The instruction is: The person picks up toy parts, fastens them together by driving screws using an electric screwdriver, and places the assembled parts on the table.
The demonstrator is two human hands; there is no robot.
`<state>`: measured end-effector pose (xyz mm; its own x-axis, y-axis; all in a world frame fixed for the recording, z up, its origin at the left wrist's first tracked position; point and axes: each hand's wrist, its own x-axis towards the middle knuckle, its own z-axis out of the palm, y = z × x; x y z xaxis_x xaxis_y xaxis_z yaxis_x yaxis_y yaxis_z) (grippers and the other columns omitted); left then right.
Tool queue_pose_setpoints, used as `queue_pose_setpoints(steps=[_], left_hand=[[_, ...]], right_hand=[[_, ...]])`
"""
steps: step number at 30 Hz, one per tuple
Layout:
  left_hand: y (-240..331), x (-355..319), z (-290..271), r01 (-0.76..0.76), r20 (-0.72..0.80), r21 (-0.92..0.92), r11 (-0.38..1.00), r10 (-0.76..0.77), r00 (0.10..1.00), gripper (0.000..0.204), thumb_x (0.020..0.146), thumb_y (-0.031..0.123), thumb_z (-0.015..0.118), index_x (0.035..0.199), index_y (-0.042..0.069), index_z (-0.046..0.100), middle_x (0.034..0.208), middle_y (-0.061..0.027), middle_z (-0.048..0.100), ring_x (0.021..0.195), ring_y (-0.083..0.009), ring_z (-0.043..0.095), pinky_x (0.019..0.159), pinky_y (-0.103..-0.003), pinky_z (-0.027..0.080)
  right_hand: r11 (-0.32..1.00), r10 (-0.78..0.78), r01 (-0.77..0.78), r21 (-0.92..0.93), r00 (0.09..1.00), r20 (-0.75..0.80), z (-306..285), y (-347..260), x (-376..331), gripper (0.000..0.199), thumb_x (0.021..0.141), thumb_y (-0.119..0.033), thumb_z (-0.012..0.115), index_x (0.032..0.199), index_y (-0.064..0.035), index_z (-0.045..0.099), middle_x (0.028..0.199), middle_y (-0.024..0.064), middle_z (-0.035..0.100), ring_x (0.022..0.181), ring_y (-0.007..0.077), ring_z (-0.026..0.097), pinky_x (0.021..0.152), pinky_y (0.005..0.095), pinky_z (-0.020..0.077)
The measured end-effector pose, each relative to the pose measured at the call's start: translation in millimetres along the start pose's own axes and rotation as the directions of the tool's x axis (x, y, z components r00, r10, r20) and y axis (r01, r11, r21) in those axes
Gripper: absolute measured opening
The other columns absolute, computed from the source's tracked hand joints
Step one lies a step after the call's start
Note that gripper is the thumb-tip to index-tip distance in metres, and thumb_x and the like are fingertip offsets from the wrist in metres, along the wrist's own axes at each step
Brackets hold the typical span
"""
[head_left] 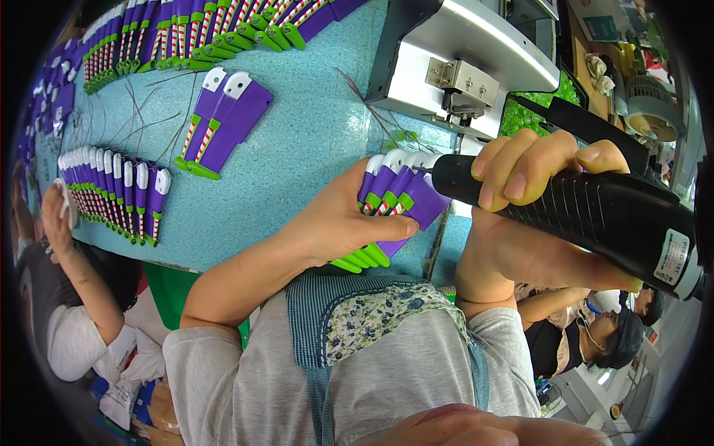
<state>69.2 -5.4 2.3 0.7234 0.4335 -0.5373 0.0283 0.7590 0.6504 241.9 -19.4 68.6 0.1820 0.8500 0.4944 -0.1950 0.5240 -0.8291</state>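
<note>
My left hand (338,223) grips a fanned stack of several purple plastic pieces (425,199) with white tops, red-and-white striped legs and green shoe-like ends. The thumb presses across their front, and the stack is tilted above the table edge. In my right hand (520,167) is a black electric screwdriver (576,212), with the fingers wrapped round its body. Its nose points left, and the thin bit reaches the white tops; whether it sits in a screw hole I cannot tell. Two matching pieces (236,119) lie overlapped on the table farther off.
Rows of such pieces stand at the left (119,189) and far edge (186,33) of the blue table (297,111), with thin wires among them. A metal machine (424,70) stands ahead right, beside green plastic bits (547,108). At left, a co-worker's hand (56,215) holds something white.
</note>
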Motion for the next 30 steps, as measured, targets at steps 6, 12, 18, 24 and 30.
queue_pose_setpoints(steps=[6,12,18,24,30], left_hand=[[1,3,1,-0.041,-0.019,0.006,0.999,0.041,0.999,0.063,0.071,0.014,0.081,0.122,-0.002,0.046,0.105,-0.0084,0.062,0.093,-0.0149,0.060,0.083,-0.030,0.049],[0,5,3,-0.029,0.016,-0.012,1.000,0.029,0.999,0.065,0.070,0.013,0.082,0.121,-0.003,0.046,0.105,-0.0087,0.062,0.093,-0.0151,0.060,0.083,-0.031,0.049],[7,2,6,-0.025,0.031,0.020,0.999,0.025,0.999,0.061,0.071,0.011,0.080,0.120,-0.003,0.047,0.104,-0.0090,0.062,0.093,-0.0143,0.060,0.083,-0.030,0.049],[11,1,5,-0.010,0.069,-0.011,1.000,0.011,0.998,0.059,0.071,0.010,0.079,0.120,-0.002,0.048,0.101,-0.0070,0.063,0.091,-0.0132,0.060,0.082,-0.029,0.049],[8,3,3,-0.064,0.062,0.065,0.996,0.060,0.996,0.059,0.070,0.012,0.080,0.119,-0.001,0.049,0.101,-0.0069,0.063,0.089,-0.0127,0.060,0.082,-0.029,0.049]], right_hand=[[0.995,-0.101,0.101,0.006,0.994,0.041,-8,-6,33,0.095,0.075,-0.085,0.035,0.123,-0.0044,0.049,0.077,0.0118,0.055,0.054,0.0206,0.051,0.054,0.0360,0.0440],[0.986,-0.138,0.148,-0.075,0.982,0.129,-27,-2,36,0.094,0.076,-0.084,0.033,0.123,-0.0045,0.049,0.079,0.0127,0.055,0.054,0.0211,0.050,0.059,0.0382,0.0432],[0.997,-0.013,0.008,0.078,0.998,0.062,5,-3,8,0.092,0.077,-0.083,0.037,0.124,-0.0048,0.047,0.076,0.0112,0.052,0.051,0.0196,0.048,0.052,0.0361,0.0427],[0.999,-0.038,0.036,0.021,0.994,0.104,1,8,3,0.094,0.076,-0.085,0.035,0.125,-0.0057,0.045,0.071,0.0101,0.050,0.048,0.0186,0.048,0.049,0.0342,0.0417],[0.998,-0.032,0.038,-0.043,0.992,0.121,2,2,11,0.093,0.077,-0.083,0.037,0.128,-0.0063,0.044,0.075,0.0104,0.052,0.051,0.0192,0.050,0.052,0.0347,0.0435]])
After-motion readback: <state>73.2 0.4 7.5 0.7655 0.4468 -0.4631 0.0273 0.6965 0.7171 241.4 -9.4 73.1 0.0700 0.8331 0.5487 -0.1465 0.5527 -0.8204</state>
